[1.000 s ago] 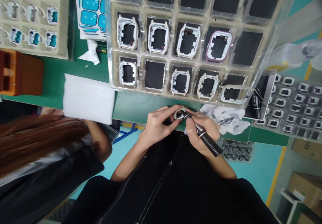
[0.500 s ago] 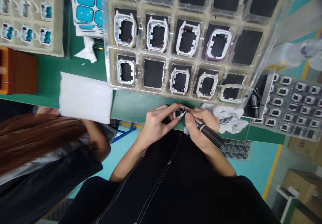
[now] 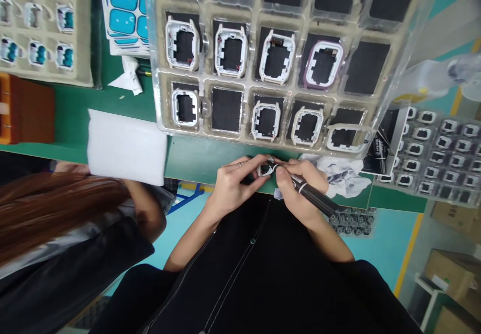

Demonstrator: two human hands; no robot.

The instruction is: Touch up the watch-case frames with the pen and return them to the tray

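Your left hand [image 3: 233, 186]: grip clamped on small white frame [image 3: 266, 169], held at near edge of green tabletop [image 3: 195, 156]. Your right hand [image 3: 300, 189]: grip clamped on black marker [image 3: 313, 200], tip touching frame. Clear tray [image 3: 263, 138] of frames just beyond hands.

One clear tray [image 3: 391, 81] holds eight white watch frames [image 3: 231, 52].

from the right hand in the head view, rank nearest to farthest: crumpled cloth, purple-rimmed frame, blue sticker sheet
1. crumpled cloth, on the table just beside the right hand.
2. purple-rimmed frame, in the clear tray beyond the hand.
3. blue sticker sheet, at the far upper left of the picture.
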